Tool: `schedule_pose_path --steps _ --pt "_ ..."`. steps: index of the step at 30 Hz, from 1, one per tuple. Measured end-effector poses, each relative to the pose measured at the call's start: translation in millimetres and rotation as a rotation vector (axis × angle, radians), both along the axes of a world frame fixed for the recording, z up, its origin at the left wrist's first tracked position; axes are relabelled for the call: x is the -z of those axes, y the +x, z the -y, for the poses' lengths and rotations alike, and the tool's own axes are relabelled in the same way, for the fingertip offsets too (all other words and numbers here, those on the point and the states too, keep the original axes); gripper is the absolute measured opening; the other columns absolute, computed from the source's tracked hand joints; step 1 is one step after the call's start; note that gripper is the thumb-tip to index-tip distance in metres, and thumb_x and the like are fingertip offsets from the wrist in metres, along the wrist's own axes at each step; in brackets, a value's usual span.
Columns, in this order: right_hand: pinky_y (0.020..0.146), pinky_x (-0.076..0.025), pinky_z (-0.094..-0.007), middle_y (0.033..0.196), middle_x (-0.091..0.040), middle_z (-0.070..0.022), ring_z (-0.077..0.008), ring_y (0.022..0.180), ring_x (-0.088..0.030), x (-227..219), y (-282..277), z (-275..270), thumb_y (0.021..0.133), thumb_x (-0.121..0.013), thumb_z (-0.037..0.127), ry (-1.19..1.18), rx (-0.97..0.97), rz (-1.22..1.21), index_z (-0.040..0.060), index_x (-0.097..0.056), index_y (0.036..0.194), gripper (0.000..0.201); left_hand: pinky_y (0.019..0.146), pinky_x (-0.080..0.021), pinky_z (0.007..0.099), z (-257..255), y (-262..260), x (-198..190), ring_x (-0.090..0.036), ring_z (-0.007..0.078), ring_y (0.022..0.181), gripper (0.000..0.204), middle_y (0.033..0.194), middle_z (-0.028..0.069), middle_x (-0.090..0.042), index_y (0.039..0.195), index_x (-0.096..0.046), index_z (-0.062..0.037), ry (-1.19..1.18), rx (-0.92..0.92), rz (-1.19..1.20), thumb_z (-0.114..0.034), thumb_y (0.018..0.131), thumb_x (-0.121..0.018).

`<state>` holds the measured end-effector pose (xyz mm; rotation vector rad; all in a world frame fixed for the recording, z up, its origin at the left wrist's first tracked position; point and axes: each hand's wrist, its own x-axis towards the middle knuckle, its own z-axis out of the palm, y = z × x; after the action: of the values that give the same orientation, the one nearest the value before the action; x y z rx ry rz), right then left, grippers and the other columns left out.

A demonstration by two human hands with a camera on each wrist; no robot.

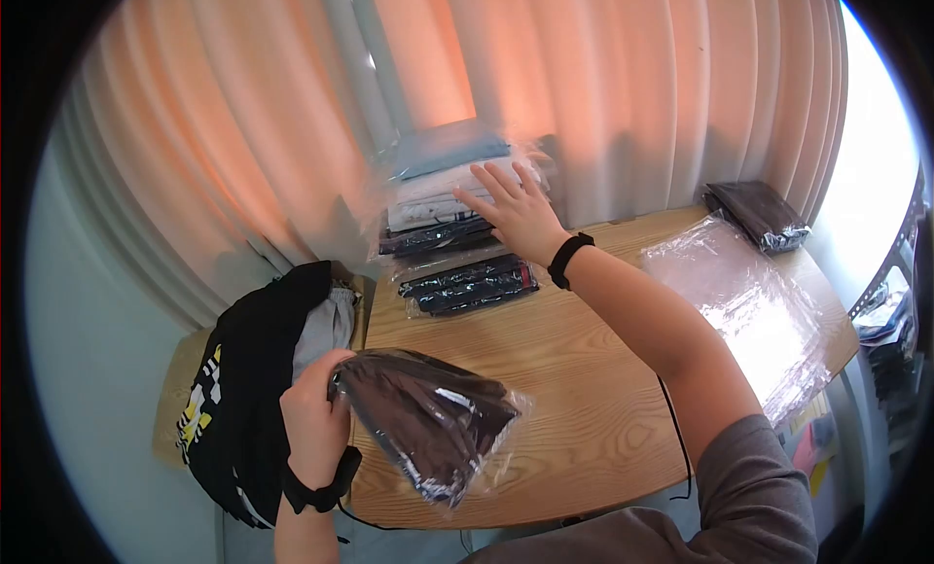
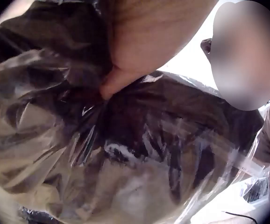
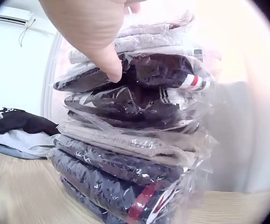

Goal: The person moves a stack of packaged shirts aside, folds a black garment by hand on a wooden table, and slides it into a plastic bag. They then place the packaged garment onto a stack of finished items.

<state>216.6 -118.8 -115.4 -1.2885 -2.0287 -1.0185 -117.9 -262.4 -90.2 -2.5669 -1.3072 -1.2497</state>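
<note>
My left hand (image 1: 317,413) grips one end of a folded dark brown garment in a clear plastic bag (image 1: 428,413), held over the near left part of the table. In the left wrist view the thumb presses into the crinkled bag (image 2: 163,135). My right hand (image 1: 523,219), fingers spread, is at the front of a tall stack of bagged folded clothes (image 1: 413,214). In the right wrist view its thumb lies against a dark bagged piece in the upper part of the stack (image 3: 125,140). Light blue and white pieces are on top, dark ones below.
Loose black and grey clothes (image 1: 258,370) are heaped in a cardboard box (image 1: 175,408) left of the wooden table (image 1: 593,370). Flat clear plastic bags (image 1: 730,292) lie on the right, with a dark bagged garment (image 1: 754,214) behind them. A curtain (image 1: 632,107) hangs behind the table.
</note>
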Motion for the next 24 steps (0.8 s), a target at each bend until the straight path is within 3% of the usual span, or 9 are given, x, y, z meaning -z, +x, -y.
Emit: schedule_pose_path --steps 6,8,9,11,12,16,18,21,24 --pt "0.109 -0.022 -0.0507 0.144 -0.032 -0.0142 -0.0312 0.134 -0.03 9 -1 11 0.082 -0.062 0.018 0.124 0.101 0.045 0.0236 -0.035 0.141 0.065 0.07 -0.051 0.0334 0 -1 3 -0.065 0.0335 0.082 0.031 0.087 0.0161 -0.065 0.101 -0.06 -0.002 0.017 -0.02 -0.027 0.007 0.072 -0.061" --pt "0.11 -0.02 -0.049 0.146 -0.025 -0.0179 -0.035 0.136 -0.024 17 2 12 0.085 -0.062 0.027 0.219 -0.046 -0.441 0.0146 -0.031 0.143 0.067 0.07 -0.05 0.0347 -1 -4 7 -0.064 0.0342 0.082 0.032 0.088 0.0161 -0.065 0.102 -0.061 -0.0024 -0.011 -0.007 0.024 0.007 0.071 -0.061" --pt "0.11 -0.02 -0.049 0.146 -0.025 -0.0179 -0.035 0.136 -0.024 21 4 7 0.085 -0.062 0.027 0.222 -0.047 -0.439 0.0146 -0.031 0.143 0.067 0.07 -0.05 0.0347 -1 -5 9 -0.064 0.0342 0.082 0.032 0.088 0.0161 -0.065 0.102 -0.061 -0.0024 -0.007 -0.007 0.027 0.007 0.071 -0.061" --pt "0.111 -0.019 -0.046 0.146 -0.02 -0.0231 -0.0379 0.136 -0.02 30 7 -6 0.086 -0.062 0.037 0.219 -0.119 -1.306 0.0034 -0.025 0.143 0.076 0.07 -0.05 0.0359 0 -8 15 -0.064 0.0349 0.082 0.033 0.091 0.0161 -0.065 0.102 -0.061 -0.0025 -0.059 -0.021 -0.009 0.008 0.071 -0.06" --pt "0.112 -0.018 -0.0435 0.145 -0.019 -0.0267 -0.0394 0.136 -0.019 34 8 -8 0.087 -0.061 0.038 0.179 -0.212 -1.488 -0.0032 -0.021 0.142 0.08 0.07 -0.05 0.0359 0 -8 17 -0.064 0.0349 0.082 0.033 0.091 0.0161 -0.065 0.102 -0.061 -0.0025 -0.059 -0.021 -0.005 0.008 0.071 -0.06" --pt "0.111 -0.02 -0.0439 0.143 -0.021 -0.0288 -0.0406 0.134 -0.022 55 1 -47 0.086 -0.061 0.039 -0.016 -0.381 -1.581 -0.0044 -0.021 0.141 0.08 0.07 -0.05 0.0378 -2 -9 25 -0.063 0.0351 0.083 0.034 0.092 0.0167 -0.065 0.103 -0.061 -0.0041 -0.094 0.008 -0.044 0.007 0.071 -0.059" --pt "0.109 -0.022 -0.0447 0.141 -0.024 -0.0302 -0.0425 0.131 -0.025 56 -2 -64 0.086 -0.061 0.039 -0.097 -0.319 -1.313 -0.0057 -0.021 0.14 0.08 0.07 -0.05 0.0383 -2 -9 34 -0.063 0.035 0.083 0.034 0.091 0.017 -0.065 0.103 -0.061 -0.0048 -0.103 -0.008 -0.047 0.007 0.071 -0.059" --pt "0.107 -0.025 -0.046 0.138 -0.028 -0.0312 -0.044 0.129 -0.028 50 -9 -89 0.085 -0.061 0.04 -0.015 -0.174 -1.275 -0.006 -0.025 0.138 0.079 0.069 -0.049 0.0393 -4 -10 39 -0.063 0.035 0.083 0.033 0.09 0.0172 -0.065 0.103 -0.061 -0.0058 -0.104 0.019 -0.044 0.005 0.072 -0.058" --pt "0.107 -0.026 -0.0459 0.137 -0.031 -0.0314 -0.0446 0.129 -0.028 38 -14 -100 0.084 -0.061 0.041 -0.101 -0.086 -1.179 -0.0058 -0.028 0.137 0.078 0.068 -0.049 0.04 -5 -8 39 -0.063 0.0354 0.081 0.033 0.09 0.0173 -0.064 0.103 -0.061 -0.0058 -0.166 0.025 -0.069 0.005 0.072 -0.058"
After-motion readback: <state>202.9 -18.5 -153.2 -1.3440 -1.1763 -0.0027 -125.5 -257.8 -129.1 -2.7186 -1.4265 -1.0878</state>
